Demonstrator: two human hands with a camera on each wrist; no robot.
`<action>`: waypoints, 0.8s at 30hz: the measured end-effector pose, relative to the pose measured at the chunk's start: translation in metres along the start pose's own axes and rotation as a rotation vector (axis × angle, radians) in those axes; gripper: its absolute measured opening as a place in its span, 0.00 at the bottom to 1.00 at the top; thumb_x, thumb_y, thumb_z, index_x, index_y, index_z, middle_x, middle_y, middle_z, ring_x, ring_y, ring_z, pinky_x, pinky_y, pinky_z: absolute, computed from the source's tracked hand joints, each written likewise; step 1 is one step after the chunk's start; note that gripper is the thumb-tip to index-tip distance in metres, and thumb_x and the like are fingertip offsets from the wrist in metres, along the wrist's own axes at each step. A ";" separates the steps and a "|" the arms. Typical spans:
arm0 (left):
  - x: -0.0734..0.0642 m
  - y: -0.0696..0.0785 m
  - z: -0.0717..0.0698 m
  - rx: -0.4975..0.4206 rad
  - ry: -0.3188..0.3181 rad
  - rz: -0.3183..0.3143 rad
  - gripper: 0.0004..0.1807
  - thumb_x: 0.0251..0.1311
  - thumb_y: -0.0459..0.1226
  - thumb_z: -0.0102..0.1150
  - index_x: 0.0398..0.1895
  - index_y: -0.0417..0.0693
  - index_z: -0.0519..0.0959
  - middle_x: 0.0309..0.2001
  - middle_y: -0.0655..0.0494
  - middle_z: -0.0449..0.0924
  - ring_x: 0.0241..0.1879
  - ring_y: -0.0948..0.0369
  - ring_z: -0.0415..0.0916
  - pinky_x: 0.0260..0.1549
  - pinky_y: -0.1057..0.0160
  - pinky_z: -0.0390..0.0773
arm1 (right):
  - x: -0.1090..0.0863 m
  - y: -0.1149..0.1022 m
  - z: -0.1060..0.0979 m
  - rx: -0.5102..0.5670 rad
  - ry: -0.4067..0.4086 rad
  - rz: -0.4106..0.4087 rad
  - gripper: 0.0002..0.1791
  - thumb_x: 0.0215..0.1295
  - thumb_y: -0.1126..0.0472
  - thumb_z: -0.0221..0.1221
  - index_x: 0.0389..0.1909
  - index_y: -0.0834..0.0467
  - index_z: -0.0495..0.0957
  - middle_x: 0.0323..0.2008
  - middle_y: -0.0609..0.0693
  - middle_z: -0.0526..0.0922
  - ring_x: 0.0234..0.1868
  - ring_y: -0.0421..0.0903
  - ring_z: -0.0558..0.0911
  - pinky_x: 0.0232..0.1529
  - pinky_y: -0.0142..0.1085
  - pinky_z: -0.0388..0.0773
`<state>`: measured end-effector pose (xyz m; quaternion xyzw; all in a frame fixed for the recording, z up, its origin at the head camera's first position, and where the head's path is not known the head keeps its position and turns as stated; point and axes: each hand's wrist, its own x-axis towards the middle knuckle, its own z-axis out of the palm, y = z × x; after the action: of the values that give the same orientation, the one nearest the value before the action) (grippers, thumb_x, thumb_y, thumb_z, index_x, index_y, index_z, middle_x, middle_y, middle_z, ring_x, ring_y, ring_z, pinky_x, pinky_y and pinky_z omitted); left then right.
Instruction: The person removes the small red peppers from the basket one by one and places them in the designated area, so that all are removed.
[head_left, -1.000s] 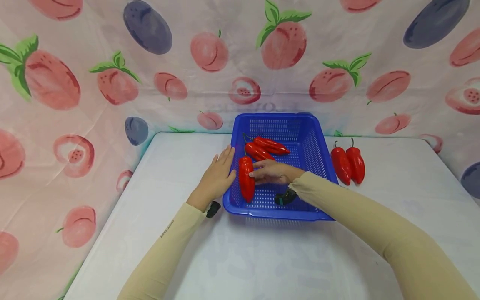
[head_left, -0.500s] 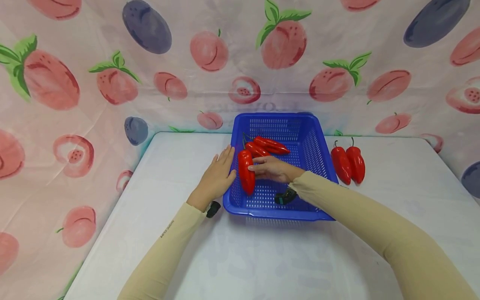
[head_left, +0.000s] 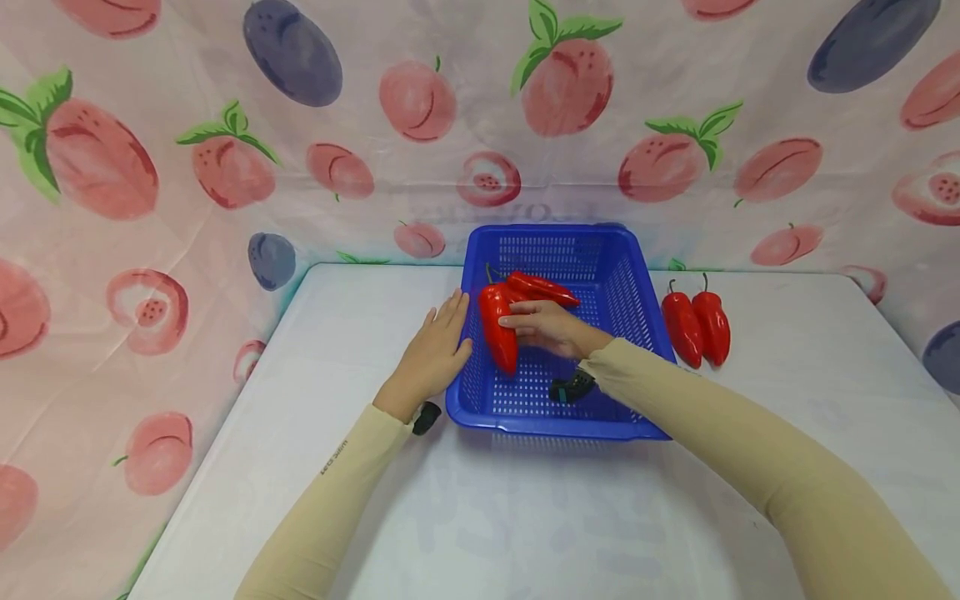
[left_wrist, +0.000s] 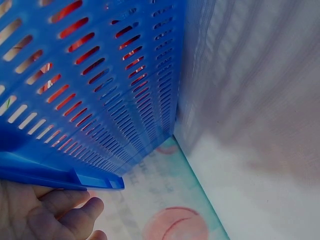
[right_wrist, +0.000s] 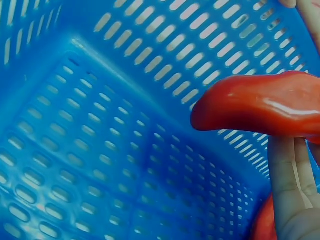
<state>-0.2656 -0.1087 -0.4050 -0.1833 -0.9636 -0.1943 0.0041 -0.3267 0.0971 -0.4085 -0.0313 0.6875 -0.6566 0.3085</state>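
Observation:
My right hand (head_left: 551,327) is inside the blue plastic basket (head_left: 558,428) and grips a long red pepper (head_left: 492,310) between thumb and fingers. The pepper stands by the left wall, stem end toward the back; its tip (right_wrist: 210,110) hangs over the slotted floor in the right wrist view. Behind it lie more red peppers (head_left: 543,288), partly covered by the held one. Against the basket's left rim rests my left hand (head_left: 429,360), fingers extended along the outside. In the left wrist view its fingers (left_wrist: 65,202) touch the rim's underside.
Two red peppers (head_left: 682,329) with stems lie side by side on the white table (head_left: 525,517), right of the basket. A fruit-patterned cloth (head_left: 360,208) hangs behind and to the left, close to the basket's back rim.
My right hand has carried the held pepper toward the back of the basket, where it now overlaps the peppers lying there. The left hand has stayed at the rim.

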 end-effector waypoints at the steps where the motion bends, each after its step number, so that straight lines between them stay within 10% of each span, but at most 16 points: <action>1: 0.000 0.000 0.000 0.001 0.000 -0.001 0.36 0.67 0.41 0.40 0.74 0.42 0.42 0.76 0.49 0.39 0.75 0.53 0.40 0.73 0.52 0.39 | 0.000 -0.001 0.000 0.001 0.002 -0.001 0.35 0.67 0.61 0.53 0.71 0.64 0.52 0.67 0.62 0.65 0.48 0.46 0.78 0.65 0.47 0.68; 24: 0.001 0.000 0.001 -0.012 -0.008 -0.009 0.36 0.68 0.42 0.38 0.75 0.43 0.41 0.76 0.49 0.38 0.76 0.55 0.38 0.74 0.53 0.38 | -0.006 -0.020 -0.011 0.086 0.104 -0.100 0.29 0.65 0.63 0.56 0.66 0.64 0.63 0.60 0.59 0.72 0.38 0.38 0.82 0.51 0.35 0.79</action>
<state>-0.2661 -0.1085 -0.4057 -0.1798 -0.9633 -0.1993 -0.0016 -0.3345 0.1066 -0.3889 -0.0179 0.6712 -0.7010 0.2402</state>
